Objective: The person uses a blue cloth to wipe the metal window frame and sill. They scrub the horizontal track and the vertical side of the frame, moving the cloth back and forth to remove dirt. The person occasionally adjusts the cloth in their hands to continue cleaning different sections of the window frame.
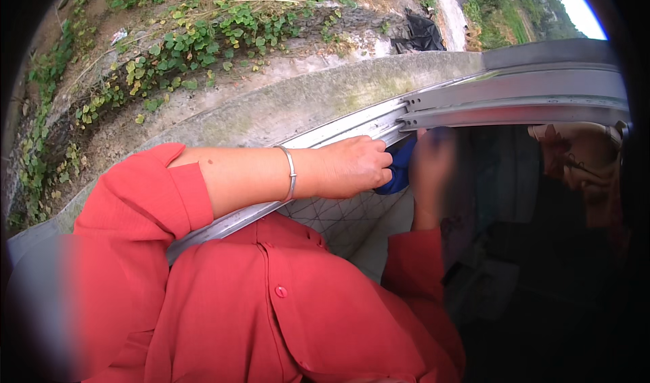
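My left hand (355, 169), with a silver bangle (292, 174) at the wrist, is curled around a dark blue cloth (398, 169). The cloth lies against the aluminium sliding-window track (350, 129), near the lower end of a sash frame (406, 115). My right hand (432, 166), shaded and partly blurred, grips the other side of this cloth; a bit of dark blue also shows above its knuckles. Both arms come out of red sleeves. How the right fingers lie is hard to make out.
Outside the track runs a concrete sill (304, 104). Beyond it are green creeping vines (193, 48) on a rocky bank and a black plastic sheet (424, 32). Dark window glass (548, 231) with reflections fills the right side. A wire mesh (345, 215) shows below the left wrist.
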Demonstrator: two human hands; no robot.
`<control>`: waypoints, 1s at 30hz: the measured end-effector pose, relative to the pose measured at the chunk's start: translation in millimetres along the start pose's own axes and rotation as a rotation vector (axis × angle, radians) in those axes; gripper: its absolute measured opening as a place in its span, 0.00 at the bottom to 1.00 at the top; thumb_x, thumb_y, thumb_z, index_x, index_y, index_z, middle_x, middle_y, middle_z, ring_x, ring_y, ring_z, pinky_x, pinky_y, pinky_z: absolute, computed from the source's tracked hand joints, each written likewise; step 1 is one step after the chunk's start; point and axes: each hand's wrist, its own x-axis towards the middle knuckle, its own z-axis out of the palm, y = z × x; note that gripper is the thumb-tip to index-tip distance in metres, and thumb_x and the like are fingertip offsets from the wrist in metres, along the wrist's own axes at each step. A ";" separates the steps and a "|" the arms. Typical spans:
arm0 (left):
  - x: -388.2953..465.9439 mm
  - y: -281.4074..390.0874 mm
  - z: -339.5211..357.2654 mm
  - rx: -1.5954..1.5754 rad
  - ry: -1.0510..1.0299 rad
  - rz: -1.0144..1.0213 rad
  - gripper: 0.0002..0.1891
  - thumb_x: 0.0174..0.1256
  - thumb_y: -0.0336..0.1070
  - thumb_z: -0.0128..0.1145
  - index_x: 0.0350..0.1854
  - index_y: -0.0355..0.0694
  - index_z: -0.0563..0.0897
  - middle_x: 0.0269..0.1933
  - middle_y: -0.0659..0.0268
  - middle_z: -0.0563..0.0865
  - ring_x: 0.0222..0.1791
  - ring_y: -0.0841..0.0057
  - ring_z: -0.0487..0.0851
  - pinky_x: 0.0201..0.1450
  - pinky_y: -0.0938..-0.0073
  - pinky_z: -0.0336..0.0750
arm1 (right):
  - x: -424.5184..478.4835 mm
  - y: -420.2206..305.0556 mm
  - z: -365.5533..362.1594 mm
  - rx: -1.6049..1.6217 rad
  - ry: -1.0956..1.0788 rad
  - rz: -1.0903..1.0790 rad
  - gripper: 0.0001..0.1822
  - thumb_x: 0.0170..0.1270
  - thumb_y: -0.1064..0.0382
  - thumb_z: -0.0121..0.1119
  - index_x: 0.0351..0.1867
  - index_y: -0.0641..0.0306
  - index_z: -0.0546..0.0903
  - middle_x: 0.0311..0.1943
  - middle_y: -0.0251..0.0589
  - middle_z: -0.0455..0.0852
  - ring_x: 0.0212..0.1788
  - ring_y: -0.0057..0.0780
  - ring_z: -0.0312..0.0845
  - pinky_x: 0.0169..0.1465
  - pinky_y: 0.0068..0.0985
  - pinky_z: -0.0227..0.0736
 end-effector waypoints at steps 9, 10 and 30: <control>0.5 -1.7 7.0 0.004 0.071 0.007 0.04 0.48 0.29 0.56 0.26 0.39 0.75 0.29 0.64 0.76 0.36 0.66 0.76 0.38 0.68 0.72 | 5.5 46.4 5.7 0.081 0.048 -0.124 0.14 0.62 0.63 0.57 0.40 0.76 0.78 0.36 0.54 0.83 0.35 0.27 0.80 0.38 0.27 0.72; 1.4 -0.9 7.2 -0.001 0.077 0.008 0.04 0.48 0.29 0.56 0.26 0.39 0.76 0.29 0.64 0.76 0.36 0.66 0.76 0.38 0.68 0.72 | 10.7 60.7 6.5 0.071 0.043 -0.074 0.15 0.62 0.62 0.57 0.40 0.77 0.78 0.37 0.54 0.83 0.36 0.27 0.79 0.41 0.27 0.72; 0.4 5.0 0.6 0.065 0.025 0.135 0.03 0.51 0.34 0.54 0.26 0.41 0.75 0.28 0.68 0.76 0.33 0.72 0.76 0.35 0.73 0.70 | 8.9 33.9 1.4 0.384 -0.159 0.285 0.19 0.56 0.66 0.53 0.50 0.73 0.76 0.39 0.37 0.82 0.37 0.25 0.75 0.43 0.21 0.70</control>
